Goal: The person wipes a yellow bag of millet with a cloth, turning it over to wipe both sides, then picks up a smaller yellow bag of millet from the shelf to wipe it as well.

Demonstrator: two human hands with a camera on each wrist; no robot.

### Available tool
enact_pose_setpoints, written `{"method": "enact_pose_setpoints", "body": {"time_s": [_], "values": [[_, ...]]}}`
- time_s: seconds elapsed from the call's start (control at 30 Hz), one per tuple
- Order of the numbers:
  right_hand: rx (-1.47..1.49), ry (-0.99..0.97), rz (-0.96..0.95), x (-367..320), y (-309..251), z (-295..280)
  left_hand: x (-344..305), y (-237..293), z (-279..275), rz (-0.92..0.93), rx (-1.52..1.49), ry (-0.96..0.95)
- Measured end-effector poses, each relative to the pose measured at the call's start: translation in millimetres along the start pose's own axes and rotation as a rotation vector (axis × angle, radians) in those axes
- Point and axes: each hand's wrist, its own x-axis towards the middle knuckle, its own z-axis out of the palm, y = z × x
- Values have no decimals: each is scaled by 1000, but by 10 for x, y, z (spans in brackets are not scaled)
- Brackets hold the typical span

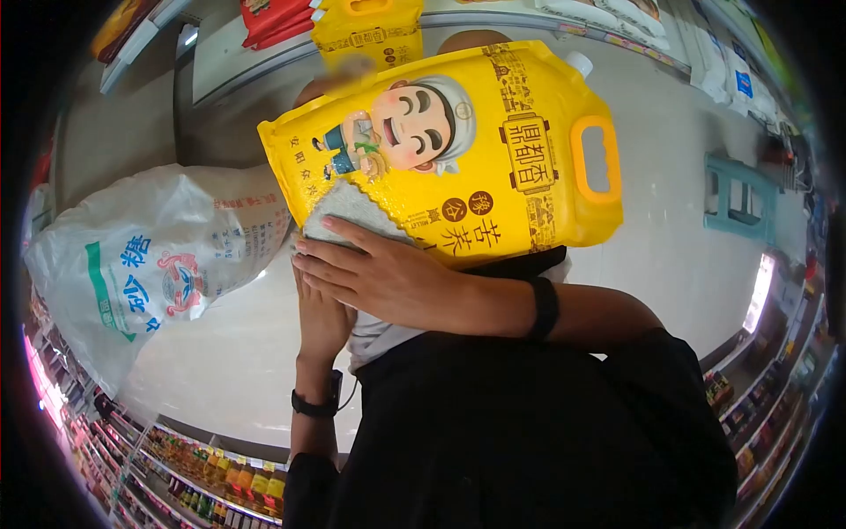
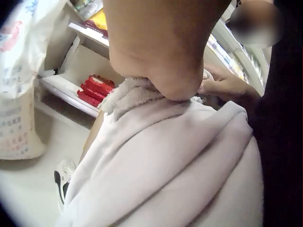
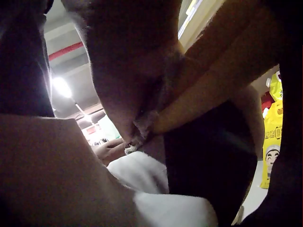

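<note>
A large yellow bag with a printed cartoon face and a handle lies across the person's lap. On its lower left corner sits a grey, fuzzy cloth. My right hand comes in from the right, its fairly straight fingers laid over the cloth's lower edge and across the left hand. Its thumb is hidden. Rising from below, my left hand meets the cloth, fingers mostly covered by the right one. In the left wrist view the cloth bunches beneath the left hand, over light trousers.
A big translucent white sack with blue lettering stands at the left on the pale floor. Another yellow bag and a red package are by the low shelf ahead. A teal stool is at right; stocked shelves lie behind.
</note>
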Motion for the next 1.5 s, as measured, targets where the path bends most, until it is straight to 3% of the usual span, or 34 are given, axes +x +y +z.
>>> {"method": "enact_pose_setpoints", "body": {"time_s": [0.33, 0.37, 0.6, 0.67, 0.8, 1.0, 1.03, 1.1, 1.23, 1.5], "values": [[97, -9, 11, 18, 66, -9, 127, 0, -253, 73, 28, 53], [94, -5, 10, 28, 68, -5, 83, -61, -237, 58, 11, -14], [211, -22, 145, -280, 298, -238, 416, 210, -519, 63, 19, -8], [251, -160, 212, -403, 443, -455, 488, 309, -604, 103, 71, 9], [180, -176, 261, -711, 578, -622, 782, 728, -681, 161, 87, -134], [47, -304, 440, -1344, 777, -698, 1191, 1206, -476, 256, -146, -42], [30, -264, 448, -1482, 809, -730, 1231, 1278, -402, 283, -183, 17], [53, -209, 506, -1704, 820, -742, 1321, 1413, -270, 380, 31, 190], [111, -45, 550, -1890, 719, -634, 1419, 1620, -177, 462, 21, 325], [176, -123, 580, -1816, 708, -752, 1433, 1642, -210, 469, -85, 220]]}}
